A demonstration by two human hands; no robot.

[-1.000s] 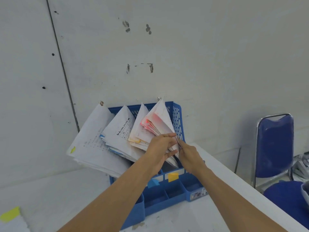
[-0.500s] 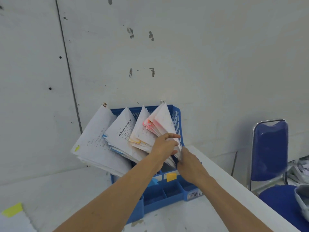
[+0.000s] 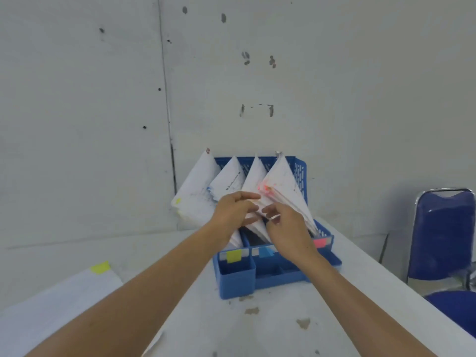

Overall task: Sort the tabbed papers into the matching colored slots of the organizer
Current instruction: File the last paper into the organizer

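Note:
A blue organizer [image 3: 300, 171] stands against the wall with white tabbed papers fanned in its slots. Coloured labels mark its front: yellow [image 3: 234, 255], blue [image 3: 266, 252] and pink [image 3: 320, 242]. The pink-tabbed papers [image 3: 282, 180] lean in the rightmost slot. My left hand [image 3: 235, 210] reaches in with fingers stretched out, touching the sheets beside them. My right hand [image 3: 286, 226] lies over the lower edge of the pink-tabbed papers and appears to pinch it between thumb and fingers. Both hands hide the lower parts of the middle papers.
A stack of white paper with a yellow tab [image 3: 100, 267] lies on the white table [image 3: 270, 328] at the left. A blue chair [image 3: 443, 233] stands to the right past the table edge. The wall is directly behind the organizer.
My right hand has risen from the bottom of the rightmost slot to the papers' edge. My left hand has opened out and shifted slightly left. The head view has turned to face the organizer.

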